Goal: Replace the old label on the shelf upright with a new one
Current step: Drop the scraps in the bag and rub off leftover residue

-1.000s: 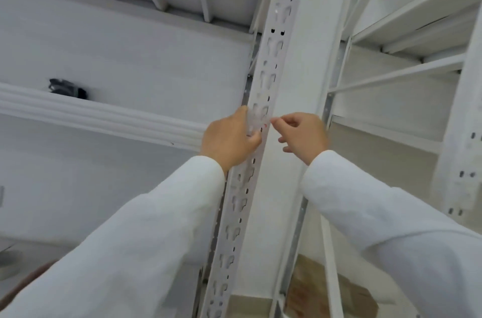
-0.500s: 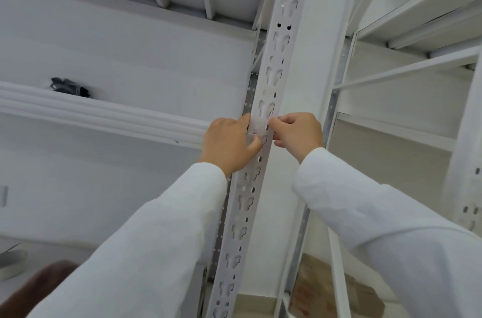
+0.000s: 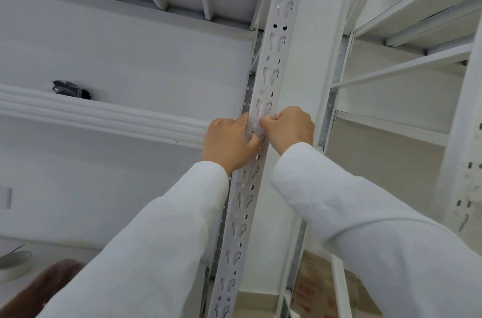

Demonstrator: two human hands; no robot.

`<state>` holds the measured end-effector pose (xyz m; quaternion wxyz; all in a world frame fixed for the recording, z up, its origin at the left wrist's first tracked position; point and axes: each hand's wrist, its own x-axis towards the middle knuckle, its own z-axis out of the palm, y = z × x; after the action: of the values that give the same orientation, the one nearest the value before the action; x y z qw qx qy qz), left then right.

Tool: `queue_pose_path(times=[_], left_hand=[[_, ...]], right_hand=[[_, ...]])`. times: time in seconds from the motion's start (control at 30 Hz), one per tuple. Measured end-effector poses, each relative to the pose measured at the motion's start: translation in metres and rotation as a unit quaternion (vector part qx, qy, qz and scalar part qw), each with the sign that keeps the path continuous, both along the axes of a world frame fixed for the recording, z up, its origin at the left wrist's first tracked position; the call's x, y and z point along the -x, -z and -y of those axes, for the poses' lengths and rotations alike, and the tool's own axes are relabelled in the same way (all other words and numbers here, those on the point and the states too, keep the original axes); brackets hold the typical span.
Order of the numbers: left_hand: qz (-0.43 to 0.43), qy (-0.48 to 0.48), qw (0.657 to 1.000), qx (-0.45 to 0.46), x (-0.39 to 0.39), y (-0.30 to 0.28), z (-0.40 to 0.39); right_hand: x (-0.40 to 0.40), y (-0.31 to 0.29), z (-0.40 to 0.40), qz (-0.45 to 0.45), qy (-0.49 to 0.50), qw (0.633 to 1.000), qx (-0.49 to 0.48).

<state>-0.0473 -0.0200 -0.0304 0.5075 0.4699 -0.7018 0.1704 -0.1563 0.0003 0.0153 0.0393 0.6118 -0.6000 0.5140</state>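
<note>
A white slotted shelf upright [image 3: 271, 57] runs from bottom centre to the top of the head view. A small pale label [image 3: 253, 125] lies flat against its face at mid-height. My left hand [image 3: 229, 143] grips the upright's left edge, thumb pressed on the label's lower part. My right hand [image 3: 289, 128] is curled, its fingertips pinching or pressing the label's right edge. Most of the label is hidden by both hands.
A white shelf beam [image 3: 104, 117] runs off to the left, with a dark bundle [image 3: 71, 89] on the shelf above it. A tape roll [image 3: 14, 264] sits at lower left. More white shelving [image 3: 417, 67] stands to the right, with a cardboard box [image 3: 318, 289] below.
My right hand moved left from beside the upright onto its face and closed over the label. My left hand stayed on the upright's edge. The view shifted slightly.
</note>
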Motion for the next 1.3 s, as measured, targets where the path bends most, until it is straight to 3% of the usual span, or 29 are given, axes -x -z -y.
queue_pose_path(times=[0.27, 0.6, 1.07, 1.3], left_hand=[[0.035, 0.015, 0.999, -0.017, -0.005, -0.004, -0.004], [0.029, 0.027, 0.999, -0.022, -0.006, -0.004, -0.009], [0.022, 0.011, 1.000, -0.006, -0.005, -0.001, -0.002], [0.018, 0.014, 1.000, -0.011, -0.003, -0.001, -0.005]], right_hand=[[0.023, 0.022, 0.009, 0.086, -0.083, 0.992, 0.039], [0.022, 0.018, 0.001, 0.126, -0.116, 0.982, 0.082], [0.009, 0.017, -0.001, 0.048, -0.045, 0.994, 0.085], [0.000, 0.009, -0.006, -0.033, 0.003, 0.997, 0.067]])
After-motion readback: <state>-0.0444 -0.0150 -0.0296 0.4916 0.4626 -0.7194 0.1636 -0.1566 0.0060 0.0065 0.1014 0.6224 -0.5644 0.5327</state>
